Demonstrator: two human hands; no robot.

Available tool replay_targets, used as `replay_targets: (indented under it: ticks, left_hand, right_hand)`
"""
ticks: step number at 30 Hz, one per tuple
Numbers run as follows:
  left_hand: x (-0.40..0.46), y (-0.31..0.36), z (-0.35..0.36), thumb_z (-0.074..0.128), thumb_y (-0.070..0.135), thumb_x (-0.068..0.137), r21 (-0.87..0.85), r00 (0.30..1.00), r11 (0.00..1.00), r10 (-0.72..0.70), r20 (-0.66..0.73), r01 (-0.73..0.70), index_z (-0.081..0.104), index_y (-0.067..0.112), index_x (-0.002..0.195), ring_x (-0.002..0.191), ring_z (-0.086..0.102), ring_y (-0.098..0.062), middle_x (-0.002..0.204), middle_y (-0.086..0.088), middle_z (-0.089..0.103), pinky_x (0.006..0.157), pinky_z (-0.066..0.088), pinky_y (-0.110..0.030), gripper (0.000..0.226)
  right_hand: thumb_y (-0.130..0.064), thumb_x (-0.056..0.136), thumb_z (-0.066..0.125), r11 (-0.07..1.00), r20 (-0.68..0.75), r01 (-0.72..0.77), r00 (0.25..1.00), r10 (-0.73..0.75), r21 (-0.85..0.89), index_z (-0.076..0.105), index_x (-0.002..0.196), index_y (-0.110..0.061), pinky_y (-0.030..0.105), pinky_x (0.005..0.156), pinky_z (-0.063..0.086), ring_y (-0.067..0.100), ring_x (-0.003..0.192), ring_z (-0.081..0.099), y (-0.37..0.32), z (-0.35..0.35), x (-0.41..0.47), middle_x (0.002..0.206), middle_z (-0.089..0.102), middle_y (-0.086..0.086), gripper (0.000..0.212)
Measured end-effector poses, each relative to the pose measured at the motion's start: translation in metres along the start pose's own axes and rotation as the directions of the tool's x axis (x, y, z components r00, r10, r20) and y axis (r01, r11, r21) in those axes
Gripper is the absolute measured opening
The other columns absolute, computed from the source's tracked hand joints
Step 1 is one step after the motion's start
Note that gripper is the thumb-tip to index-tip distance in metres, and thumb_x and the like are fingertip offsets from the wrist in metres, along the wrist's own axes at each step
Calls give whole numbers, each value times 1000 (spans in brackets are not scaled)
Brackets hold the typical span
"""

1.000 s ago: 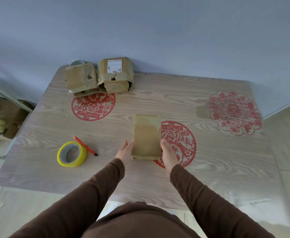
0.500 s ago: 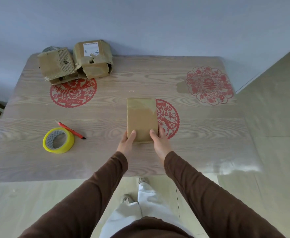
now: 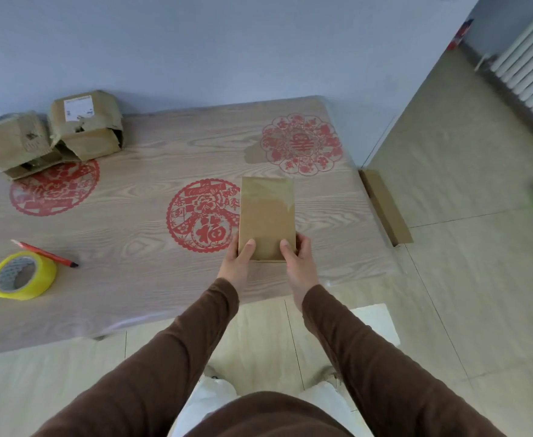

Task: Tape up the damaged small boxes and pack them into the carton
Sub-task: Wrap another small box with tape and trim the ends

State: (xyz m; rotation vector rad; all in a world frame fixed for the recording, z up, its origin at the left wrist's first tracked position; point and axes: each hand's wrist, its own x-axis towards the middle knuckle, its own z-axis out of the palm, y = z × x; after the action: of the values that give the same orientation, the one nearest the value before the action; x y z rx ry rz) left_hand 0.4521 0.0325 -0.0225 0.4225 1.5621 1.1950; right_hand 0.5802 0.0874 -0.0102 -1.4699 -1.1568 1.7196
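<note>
Two hands grasp one taped small box (image 3: 267,219) by its near end, the left hand (image 3: 238,268) and right hand (image 3: 298,266) each with a thumb on top, holding it over the table (image 3: 151,288) near its right front edge. This looks like carrying a finished box off to pack; the carton is not in view, so finding it comes next. Two torn boxes (image 3: 54,134) wait at the back left; one tape roll (image 3: 22,275) and one red pen (image 3: 46,254) lie near the front left.

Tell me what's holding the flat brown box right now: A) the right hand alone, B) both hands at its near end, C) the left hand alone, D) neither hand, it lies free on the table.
B: the left hand and the right hand both grip the near end of the flat brown box, thumbs on top.
</note>
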Motion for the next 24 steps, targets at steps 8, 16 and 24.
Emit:
replay_targets:
  ticks: [8, 16, 24]
  left_hand:
    - [-2, -7, 184, 59, 39, 98, 24, 998, 999, 38, -43, -37, 27, 13, 153, 128, 51, -17, 146, -6, 50, 111, 40, -34, 69]
    - [23, -9, 314, 54, 25, 103, 73, 999, 997, 28, -27, -26, 36, 20, 131, 115, 58, -20, 133, -9, 57, 105, 46, -37, 34]
    - [107, -9, 392, 65, 61, 69, 217, 1000, 976, 24, -19, -19, 47, 22, 142, 121, 55, -21, 134, -8, 48, 109, 44, -42, 85]
  right_hand:
    - [-27, 104, 52, 999, 5, 16, 1000, -16, 50, 41, 137, -24, 18, 86, 47, 4, 114, 55, -17, -176, 29, 129, 56, -7, 35]
    - [-23, 103, 54, 995, -50, 11, 999, -6, 104, 41, 142, -24, 12, 80, 46, -3, 112, 54, -35, -297, 68, 127, 56, -11, 41]
    - [-21, 103, 55, 992, -156, -17, 987, 37, 127, 43, 142, -24, 12, 76, 49, 3, 111, 58, -59, -361, 138, 127, 60, -6, 41]
